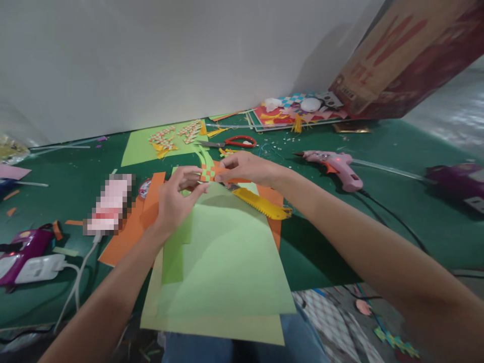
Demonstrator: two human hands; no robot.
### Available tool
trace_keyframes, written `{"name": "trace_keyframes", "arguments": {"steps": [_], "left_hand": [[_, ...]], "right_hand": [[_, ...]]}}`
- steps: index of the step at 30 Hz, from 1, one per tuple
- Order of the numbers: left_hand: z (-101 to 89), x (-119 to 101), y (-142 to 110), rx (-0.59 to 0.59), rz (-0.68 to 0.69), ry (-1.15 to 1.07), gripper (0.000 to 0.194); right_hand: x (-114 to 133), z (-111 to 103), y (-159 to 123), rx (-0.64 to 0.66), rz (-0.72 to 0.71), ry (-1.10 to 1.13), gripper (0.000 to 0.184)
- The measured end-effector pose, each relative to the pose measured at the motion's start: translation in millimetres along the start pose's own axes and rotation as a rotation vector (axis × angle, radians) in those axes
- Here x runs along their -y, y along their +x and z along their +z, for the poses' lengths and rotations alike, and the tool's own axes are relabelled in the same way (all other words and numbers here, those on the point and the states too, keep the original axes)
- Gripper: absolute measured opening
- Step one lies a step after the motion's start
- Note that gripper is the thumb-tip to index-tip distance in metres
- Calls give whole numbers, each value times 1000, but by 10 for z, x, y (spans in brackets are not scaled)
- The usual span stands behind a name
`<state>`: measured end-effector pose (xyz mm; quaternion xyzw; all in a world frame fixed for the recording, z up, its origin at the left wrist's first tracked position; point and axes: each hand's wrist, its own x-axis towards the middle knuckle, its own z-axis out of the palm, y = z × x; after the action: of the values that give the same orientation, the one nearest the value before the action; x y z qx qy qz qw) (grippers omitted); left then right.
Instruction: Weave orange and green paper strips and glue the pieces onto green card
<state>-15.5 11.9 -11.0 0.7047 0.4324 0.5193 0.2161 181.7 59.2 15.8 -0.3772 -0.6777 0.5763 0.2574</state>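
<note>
Take the large light green sheet (223, 262) as your landmark: the woven patch (210, 172) of orange and green strips sits just beyond its far edge, raised a little off the green table (56, 176). Your left hand (176, 201) comes in over the sheet's far left corner, thumb and forefinger pinching the near left side of the weave. Your right hand (247, 169) reaches from the sheet's far right, fingers pressed together over the patch's right edge and pinching a strip there.

To do this well, keep the left pinch firm so the finished squares do not slide apart while the right hand works its strip. Draw each strip snug against its neighbour and square to the crossing ones; a slack pull would likely leave gaps. Move slowly, since thin paper probably creases or tears if tugged at an angle.

Mind the yellow cutter (262, 204) lying on the sheet's far right corner, right beneath your right wrist. The red-handled scissors (234, 142) lie farther beyond the sheet, and the pink glue gun (336, 166) rests well off to its right.
</note>
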Motion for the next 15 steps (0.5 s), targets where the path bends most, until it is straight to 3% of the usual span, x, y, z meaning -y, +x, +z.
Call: {"name": "trace_keyframes", "arguments": {"steps": [15], "left_hand": [[-6, 19, 1, -10, 5, -38, 25]], "right_hand": [[5, 3, 1, 18, -5, 11, 23]]}}
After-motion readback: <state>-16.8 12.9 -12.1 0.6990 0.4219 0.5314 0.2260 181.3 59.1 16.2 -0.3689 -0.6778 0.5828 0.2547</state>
